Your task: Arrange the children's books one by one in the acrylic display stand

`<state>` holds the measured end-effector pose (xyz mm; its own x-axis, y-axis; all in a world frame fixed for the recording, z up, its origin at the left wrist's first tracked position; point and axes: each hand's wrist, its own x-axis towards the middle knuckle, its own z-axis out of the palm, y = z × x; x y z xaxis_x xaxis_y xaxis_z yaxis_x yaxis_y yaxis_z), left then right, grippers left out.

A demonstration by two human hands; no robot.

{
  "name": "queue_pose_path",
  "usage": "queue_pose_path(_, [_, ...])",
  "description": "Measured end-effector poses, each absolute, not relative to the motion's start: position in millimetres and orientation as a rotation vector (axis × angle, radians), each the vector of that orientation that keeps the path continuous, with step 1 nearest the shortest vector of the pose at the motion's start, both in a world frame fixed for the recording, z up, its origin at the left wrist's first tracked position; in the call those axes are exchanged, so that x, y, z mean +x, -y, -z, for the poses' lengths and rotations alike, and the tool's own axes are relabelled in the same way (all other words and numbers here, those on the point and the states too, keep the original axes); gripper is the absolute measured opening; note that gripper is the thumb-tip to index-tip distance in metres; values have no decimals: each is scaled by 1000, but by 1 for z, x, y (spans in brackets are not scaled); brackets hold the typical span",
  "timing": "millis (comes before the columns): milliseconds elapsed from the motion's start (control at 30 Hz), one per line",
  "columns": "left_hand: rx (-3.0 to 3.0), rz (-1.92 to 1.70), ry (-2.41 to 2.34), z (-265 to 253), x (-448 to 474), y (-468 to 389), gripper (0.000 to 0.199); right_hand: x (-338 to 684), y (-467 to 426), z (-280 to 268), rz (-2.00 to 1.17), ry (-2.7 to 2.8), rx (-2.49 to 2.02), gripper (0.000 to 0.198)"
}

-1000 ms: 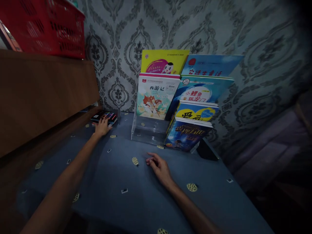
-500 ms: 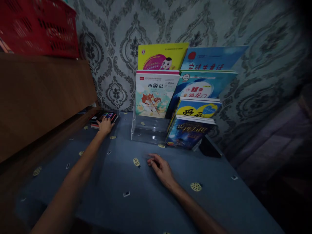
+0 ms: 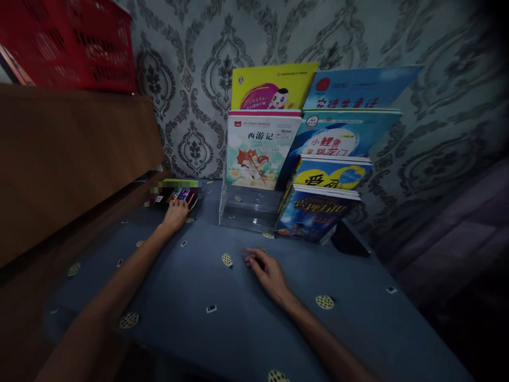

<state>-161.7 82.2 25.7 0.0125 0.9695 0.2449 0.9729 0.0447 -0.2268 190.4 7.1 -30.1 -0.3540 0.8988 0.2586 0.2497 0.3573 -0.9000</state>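
Note:
At the table's far left, my left hand (image 3: pixel 177 213) has its fingers over the near edge of a dark book (image 3: pixel 183 196) with a colourful cover; the thumb is hidden. Behind that book shows a green strip (image 3: pixel 175 183), partly blurred. My right hand (image 3: pixel 267 269) hovers or rests over the middle of the table, fingers loosely bent and apart, holding nothing. In front of it stands a clear tiered rack (image 3: pixel 248 218). The rack's left side holds a white storybook (image 3: pixel 260 151) with a yellow book (image 3: pixel 274 79) behind; on the right are several blue books (image 3: pixel 318 212).
A blue patterned cloth (image 3: pixel 191 286) covers the table. To the left rises a wooden panel (image 3: pixel 75 164) with a red basket (image 3: pixel 79 48) on top. Patterned wallpaper (image 3: pixel 191 106) lies behind. A black wedge-shaped thing (image 3: pixel 350 241) stands right of the rack.
The dark book under my left hand has shifted toward me, and a green strip now shows behind it. My right hand keeps its pose. The view has turned slightly.

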Motion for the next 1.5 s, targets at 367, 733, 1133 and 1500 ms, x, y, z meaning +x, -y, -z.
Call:
queue_pose_path(367, [-2082,-98,1902,-13,-154,-27,33,190,-6,28,-990,1850,-1042,34])
queue_pose_path(733, [-2209,-227,1762,-21,-118,38,24,189,-2,21,-924,1919,-1038,29])
queue_pose_path(1133, [-2356,-155,1316,-6,-1,115,37,186,12,11,-551,2143,-751,26])
queue_pose_path(1500, [-2478,176,1674,-15,-53,76,39,180,17,19,-444,2500,-850,44])
